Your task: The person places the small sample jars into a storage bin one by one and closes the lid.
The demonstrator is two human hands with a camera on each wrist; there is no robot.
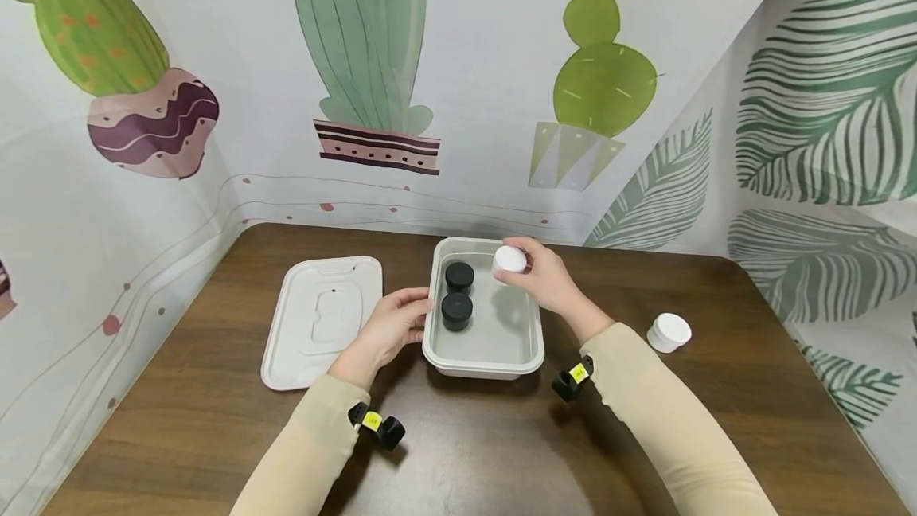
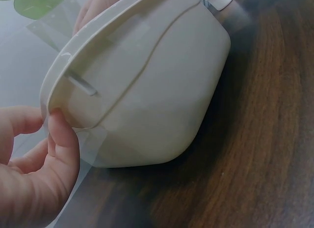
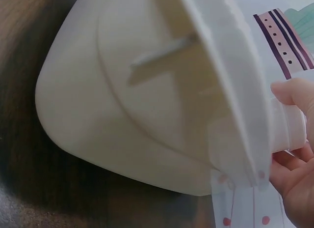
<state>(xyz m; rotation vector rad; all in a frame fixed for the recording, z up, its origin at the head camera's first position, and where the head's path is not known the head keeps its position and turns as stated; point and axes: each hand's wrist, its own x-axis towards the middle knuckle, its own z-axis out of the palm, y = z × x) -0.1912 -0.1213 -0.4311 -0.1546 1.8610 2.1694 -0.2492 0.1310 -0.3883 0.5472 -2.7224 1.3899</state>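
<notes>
A small round white jar [image 1: 510, 259] is pinched between the fingers and thumb of the right hand [image 1: 542, 277]. The jar is short and plain, with a flat smooth top. It is held in the air over the far right corner of a white tray [image 1: 526, 357], just above the rim. In the right wrist view, only the jar's white side [image 3: 289, 129] can be seen, past the tray's edge, with a fingertip [image 3: 289, 93] curled over it. The tray is deep, with round corners and a wide lip, and it is set on the brown wooden bench [image 1: 215, 420] near the middle. Two small black jars [image 1: 457, 295] are stood inside the tray by its left wall, one behind the other and close together. The left hand [image 1: 392, 329] is laid against the left rim of the tray, with the fingers curled lightly on the lip. In the left wrist view, the thumb [image 2: 64, 139] is seen touching the tray's outer wall [image 2: 147, 90] right under the lip. A flat white lid [image 1: 322, 321] is laid on the bench just to the left of the tray, beside the left hand. One more white jar [image 1: 669, 332] is stood alone on the bench, well apart from the tray on the right side. A cloth with painted cactus plants [image 1: 372, 46] is hung behind the bench.
</notes>
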